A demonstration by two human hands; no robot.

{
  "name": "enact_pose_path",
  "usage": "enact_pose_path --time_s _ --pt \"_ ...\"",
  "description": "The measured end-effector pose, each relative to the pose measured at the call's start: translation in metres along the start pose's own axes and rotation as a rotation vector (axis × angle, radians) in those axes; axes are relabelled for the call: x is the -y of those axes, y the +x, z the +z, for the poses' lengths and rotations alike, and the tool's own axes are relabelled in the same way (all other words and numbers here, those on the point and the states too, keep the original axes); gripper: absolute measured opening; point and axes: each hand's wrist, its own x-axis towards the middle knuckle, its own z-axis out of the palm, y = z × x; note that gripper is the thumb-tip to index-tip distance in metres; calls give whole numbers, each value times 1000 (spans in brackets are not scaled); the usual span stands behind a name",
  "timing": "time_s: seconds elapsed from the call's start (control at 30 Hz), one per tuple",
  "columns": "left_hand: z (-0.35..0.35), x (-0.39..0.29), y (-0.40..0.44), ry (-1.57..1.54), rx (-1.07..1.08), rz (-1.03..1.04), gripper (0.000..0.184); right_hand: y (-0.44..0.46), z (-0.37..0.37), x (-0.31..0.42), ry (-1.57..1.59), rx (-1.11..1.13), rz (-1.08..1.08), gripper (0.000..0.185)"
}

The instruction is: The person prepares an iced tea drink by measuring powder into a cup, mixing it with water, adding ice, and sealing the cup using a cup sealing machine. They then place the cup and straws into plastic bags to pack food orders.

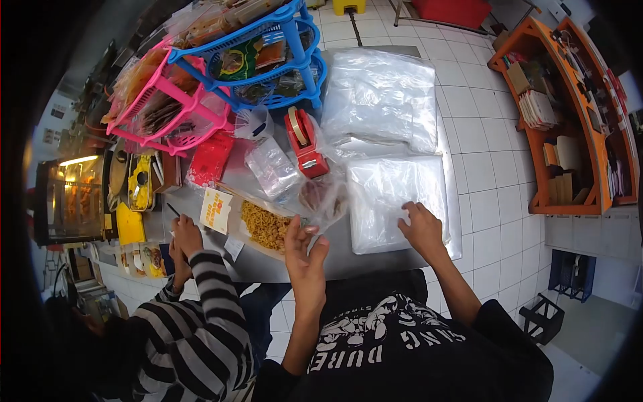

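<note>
My left hand (305, 258) is raised at the table's front edge, its fingers and thumb apart and nothing seen in its grasp. Just beyond its fingertips lies a clear plastic bag (323, 196) with something brownish inside; whether they touch, I cannot tell. Left of this hand, noodles (262, 224) fill an open paper food box (229, 209) with orange lettering on its lid. My right hand (423, 228) hovers over or rests on the right side of a stack of clear plastic bags (382, 201), fingers bent and spread.
A second plastic bag stack (380, 94) lies behind. A red tape dispenser (307, 144), smaller bags (271, 167) and red packets (210, 159) are mid-table. Blue (295, 50) and pink (191, 114) racks stand back left. A co-worker in a striped sleeve (218, 281) works at left.
</note>
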Motion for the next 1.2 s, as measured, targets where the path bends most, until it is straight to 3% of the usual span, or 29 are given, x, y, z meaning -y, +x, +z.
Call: enact_pose_path --time_s 0.23,0.33,0.4,0.5,0.67,0.83,0.87,0.9,1.03,1.2 --pt "27 -14 21 27 140 107 28 6 -5 5 88 -177 -120 13" --pt "27 -26 30 -83 136 156 27 -8 12 -5 -47 -149 -242 23" --pt "27 -32 31 -220 103 146 25 -10 23 -8 -127 -150 -157 37" --pt "9 -2 33 -35 36 200 23 -6 27 10 -243 -208 -104 43" --pt "-9 18 10 71 -2 102 26 17 39 22 -291 -273 -73 50" --pt "-17 30 -3 253 109 -107 42 39 58 -3 -314 -338 -115 43" --pt "-17 32 -5 285 118 -94 42 41 60 -7 -316 -362 -132 42" --pt "-16 36 -8 319 129 -85 41 43 64 -8 -301 -459 -136 29" --pt "-16 57 -16 418 171 28 39 45 56 3 -303 -380 -67 11" --pt "-13 40 -28 875 255 190 41 58 64 -8 -243 -404 -27 9"
